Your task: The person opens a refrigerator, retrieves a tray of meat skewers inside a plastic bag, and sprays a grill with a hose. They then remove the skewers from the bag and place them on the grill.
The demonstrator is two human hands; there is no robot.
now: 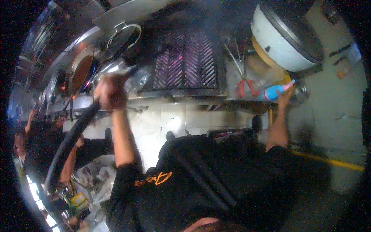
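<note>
My left hand [111, 92], blurred by motion, is closed at the left front corner of a charcoal grill [185, 62]. It grips a thick black hose-like tube [73, 131] that curves down to the lower left. A shiny silver piece [116, 66] shows just beyond my knuckles; whether it belongs to the tube I cannot tell. At the right, my right hand [285, 98] is wrapped round a blue bottle [274, 92] with a pink tip, tilted over the counter's front edge. Purple-pink glow shows between the slanted grill bars. Clear plastic [140, 79] lies by my left hand.
Red-handled tongs [245, 88] lie right of the grill. A large white pot [284, 38] stands at the far right. Round strainers [123, 36] and a brown pan [82, 71] are at the back left. Other people [42, 143] work close by on the left, near plastic bags [92, 174].
</note>
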